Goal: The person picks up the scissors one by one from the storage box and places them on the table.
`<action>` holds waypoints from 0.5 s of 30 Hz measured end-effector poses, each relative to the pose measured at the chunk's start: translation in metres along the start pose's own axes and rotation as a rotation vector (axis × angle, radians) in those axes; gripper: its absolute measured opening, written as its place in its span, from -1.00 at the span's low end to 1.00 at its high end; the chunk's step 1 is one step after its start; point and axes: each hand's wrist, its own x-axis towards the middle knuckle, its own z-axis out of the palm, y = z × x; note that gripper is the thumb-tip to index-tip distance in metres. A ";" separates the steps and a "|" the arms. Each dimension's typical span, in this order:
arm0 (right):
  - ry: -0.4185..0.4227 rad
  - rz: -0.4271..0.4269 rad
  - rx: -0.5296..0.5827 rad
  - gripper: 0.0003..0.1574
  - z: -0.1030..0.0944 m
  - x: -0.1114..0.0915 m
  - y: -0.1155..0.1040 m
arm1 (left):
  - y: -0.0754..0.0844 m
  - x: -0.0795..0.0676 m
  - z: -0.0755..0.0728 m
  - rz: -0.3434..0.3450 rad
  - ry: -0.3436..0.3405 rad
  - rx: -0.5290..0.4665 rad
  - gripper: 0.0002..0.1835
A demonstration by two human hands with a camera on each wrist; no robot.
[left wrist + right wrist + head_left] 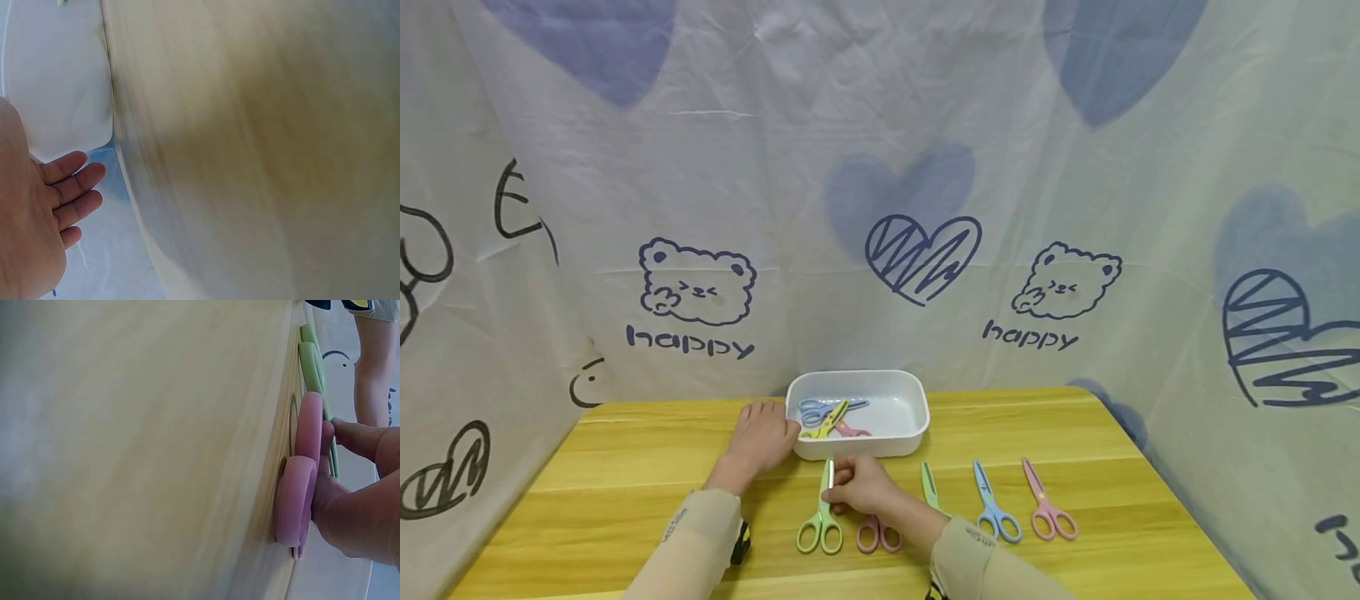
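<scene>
My left hand [763,435] is at the left end of a white plastic bin [917,442], its thumb over the rim. In the left wrist view, the fingers of that hand [75,190] extend loosely past the bin's corner. With thumb and fingertips my right hand [863,485] pinches light green scissors [823,508] by the blade part, handles toward me. Pink scissors [868,543] lie under the right hand, which hides their blades; their handle loops [297,500] stand large in the right wrist view.
In the bin are blue scissors [814,412], yellow scissors [830,419] and pink scissors [852,431]. Right of my hand, more green scissors [929,483], blue scissors [988,500] and pink scissors [1041,497] lie in a row on the wooden table [1120,517]. A printed curtain [820,317] hangs behind.
</scene>
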 end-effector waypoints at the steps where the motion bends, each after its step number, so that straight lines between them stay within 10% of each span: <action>1: 0.002 0.002 0.001 -0.62 0.000 0.000 0.000 | 0.000 0.000 0.000 0.000 0.003 -0.001 -0.56; 15: 0.029 0.025 -0.024 -0.39 0.001 0.002 0.000 | 0.000 0.000 0.001 0.003 0.004 0.000 -0.59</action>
